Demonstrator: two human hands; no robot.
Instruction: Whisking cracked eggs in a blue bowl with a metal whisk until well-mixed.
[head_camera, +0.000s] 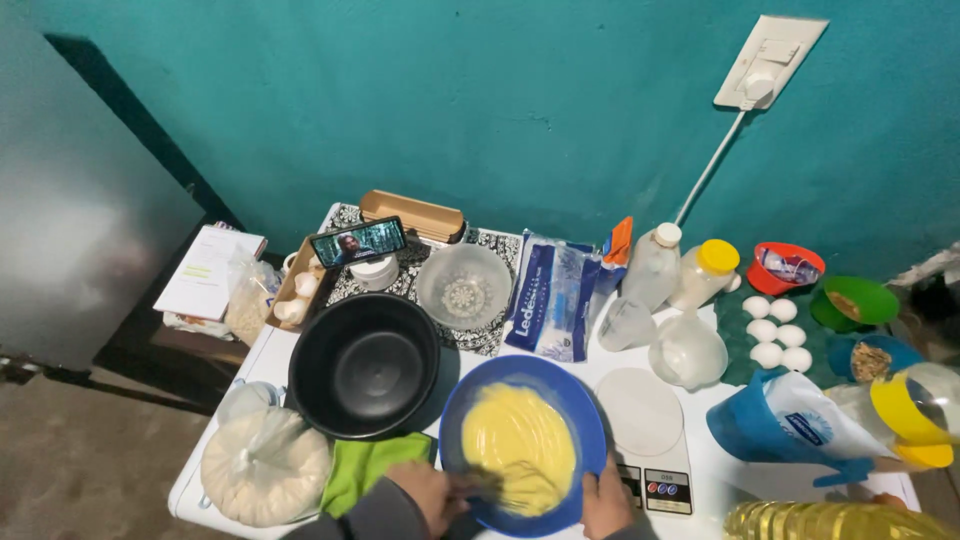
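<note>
The round blue plastic bowl (523, 445) stands at the near edge of the white table (205, 465) and holds pale yellow batter (517, 443). This bowl serves as the landmark for all positions below.

The person's left hand (432, 496) is at the bowl's near-left rim, its grip closed on a utensil (490, 482) whose blurred end lies in the batter; what kind of utensil it is cannot be told. The right hand (606, 503) clasps the bowl's near-right rim, thumb on the edge.

Left of the bowl, touching distance from it, lies a green cloth (362, 468). Beyond that cloth, up and left of the bowl, sits a large black round pan (364, 364). Far left of the bowl rests a tied clear bag of white flour (265, 466).

Directly right of the bowl stands a white kitchen scale (648, 428). Behind the bowl is a clear glass bowl (464, 286), with a blue-and-white plastic packet (551, 298) beside it. Well to the right of the bowl lie six white eggs (777, 331).
</note>
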